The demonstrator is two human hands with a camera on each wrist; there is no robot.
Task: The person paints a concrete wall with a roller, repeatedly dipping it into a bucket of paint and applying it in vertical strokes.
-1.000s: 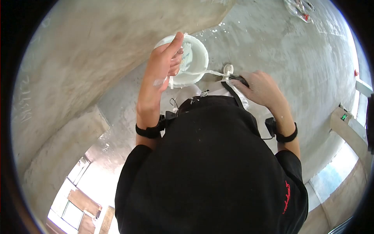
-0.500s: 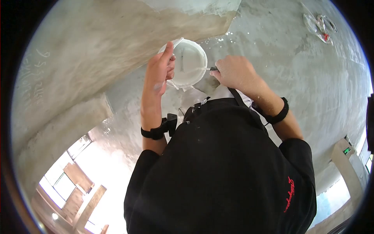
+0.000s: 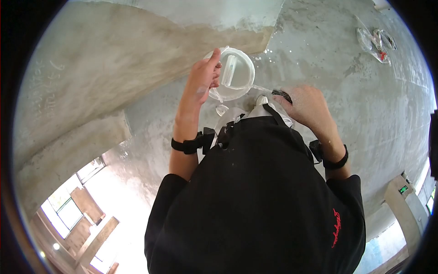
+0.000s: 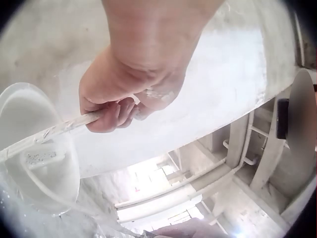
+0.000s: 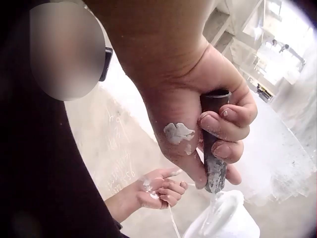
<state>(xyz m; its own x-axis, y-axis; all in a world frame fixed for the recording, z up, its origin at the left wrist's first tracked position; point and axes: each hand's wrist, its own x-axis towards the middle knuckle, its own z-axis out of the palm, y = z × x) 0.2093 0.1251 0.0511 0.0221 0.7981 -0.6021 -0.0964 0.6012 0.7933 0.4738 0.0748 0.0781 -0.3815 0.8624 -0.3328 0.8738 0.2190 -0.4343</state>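
Note:
My left hand holds the thin, paint-coated handle of a white bucket, its fingers curled round it and the thumb sticking up in the head view. White smears mark that hand. My right hand grips the black handle of a paint roller, to the right of the bucket. From this grip a whitened rod runs over the rim to the white roller sleeve, which lies within the bucket's outline. Dried white paint sticks to the right hand near the thumb.
Below the bucket is grey concrete floor with white spatters. A bare plaster wall rises close by on the left. Plastic wrapping lies at the upper right. The person's white shoe is near the bucket.
My right hand moved in close to the bucket, then drew back to the right with the roller handle. Bucket and left hand have shifted slightly right, and the sleeve now shows inside the bucket.

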